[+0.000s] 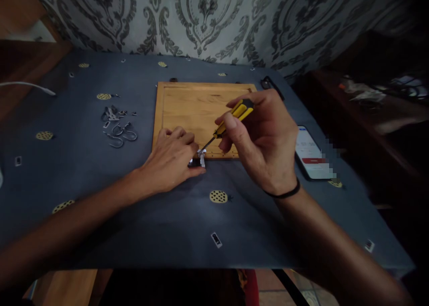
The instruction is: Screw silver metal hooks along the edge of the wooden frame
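Observation:
A flat wooden board point(191, 107) lies on the cloth-covered table. At its near edge sits a small shiny metal piece with a dark part, like a hinge point(201, 159). My left hand point(174, 160) rests over the board's near edge, its thumb and fingers closed around this metal piece and steadying it. My right hand point(268, 140) grips a yellow and black screwdriver point(231, 120) between thumb and fingers. The screwdriver slants down to the left, and its tip meets the metal piece; whether a screw sits under the tip is too small to tell.
Left of the board lie small metal parts point(112, 113) and several curved wire hooks point(122, 133). A phone point(311, 156) with a lit screen is on the right. A dark object point(272, 87) lies behind my right hand. A white cable point(40, 88) reaches in from the left.

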The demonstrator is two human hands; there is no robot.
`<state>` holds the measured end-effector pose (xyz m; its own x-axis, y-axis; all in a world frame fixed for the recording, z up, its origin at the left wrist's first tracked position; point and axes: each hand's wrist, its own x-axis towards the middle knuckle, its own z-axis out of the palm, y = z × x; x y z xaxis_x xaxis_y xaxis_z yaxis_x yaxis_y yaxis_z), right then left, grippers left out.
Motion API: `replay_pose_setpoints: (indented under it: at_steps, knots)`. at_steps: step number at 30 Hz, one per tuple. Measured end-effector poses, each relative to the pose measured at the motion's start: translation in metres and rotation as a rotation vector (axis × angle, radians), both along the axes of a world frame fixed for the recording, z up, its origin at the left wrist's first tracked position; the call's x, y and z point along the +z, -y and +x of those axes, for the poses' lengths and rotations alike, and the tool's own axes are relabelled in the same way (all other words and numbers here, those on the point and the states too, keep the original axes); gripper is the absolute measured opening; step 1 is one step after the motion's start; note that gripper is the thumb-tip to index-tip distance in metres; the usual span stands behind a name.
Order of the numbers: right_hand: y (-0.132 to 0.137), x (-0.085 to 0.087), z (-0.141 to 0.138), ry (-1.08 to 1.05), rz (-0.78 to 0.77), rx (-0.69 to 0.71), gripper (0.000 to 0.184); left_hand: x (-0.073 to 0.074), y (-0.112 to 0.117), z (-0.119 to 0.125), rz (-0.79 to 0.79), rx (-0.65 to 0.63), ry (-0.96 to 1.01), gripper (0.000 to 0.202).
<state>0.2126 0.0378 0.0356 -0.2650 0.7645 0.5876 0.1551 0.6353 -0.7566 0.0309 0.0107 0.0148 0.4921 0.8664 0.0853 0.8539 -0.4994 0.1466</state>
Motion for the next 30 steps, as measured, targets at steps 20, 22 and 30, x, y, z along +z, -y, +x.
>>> replay_pose_setpoints:
  at_steps: [20, 22, 30]
  knots:
    - [-0.006, 0.009, 0.005, -0.005, -0.077, 0.074, 0.026, 0.000, 0.000, 0.000, 0.004, -0.006, 0.019, 0.035]
    - [-0.006, 0.009, 0.007, 0.005, -0.084, 0.080, 0.024, 0.001, 0.000, 0.000, 0.001, -0.005, 0.019, 0.035]
    - [-0.001, 0.002, 0.000, -0.157, -0.006, -0.093, 0.028, 0.002, 0.000, 0.001, -0.005, 0.006, 0.012, 0.035]
